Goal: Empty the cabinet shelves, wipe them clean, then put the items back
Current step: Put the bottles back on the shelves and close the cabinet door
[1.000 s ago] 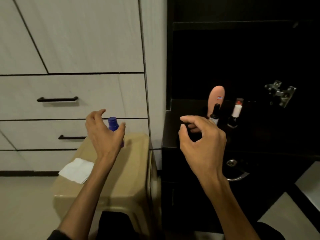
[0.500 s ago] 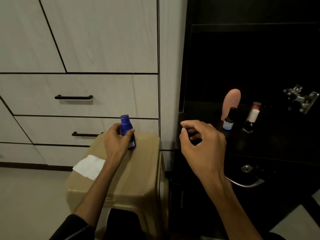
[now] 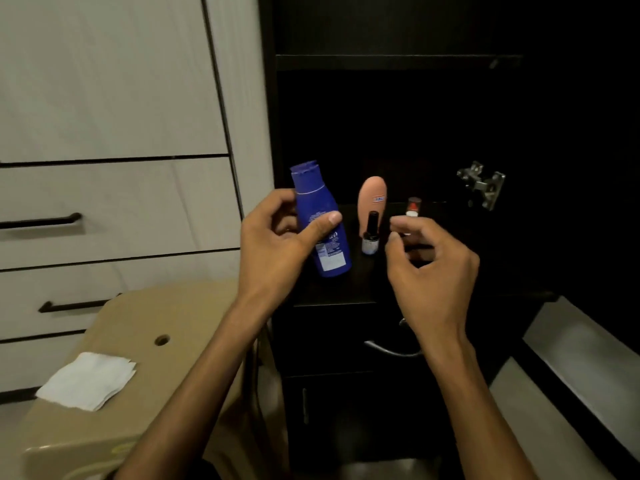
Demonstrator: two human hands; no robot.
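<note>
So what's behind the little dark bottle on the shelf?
A pink tube stands right behind the small dark bottle. The bottle covers the tube's lower part; the shelf further back is too dark to see.

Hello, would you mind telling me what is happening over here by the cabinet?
A person holds a blue bottle in the left hand, in front of the dark cabinet shelf. The right hand is empty, fingers curled. A peach bottle, a small dark bottle and a red-capped one stand on the shelf. A white cloth lies on the beige stool.

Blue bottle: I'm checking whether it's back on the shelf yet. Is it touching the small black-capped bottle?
Apart. The head view shows dark shelf between the blue bottle, held in the left hand, and the small black-capped bottle.
</note>
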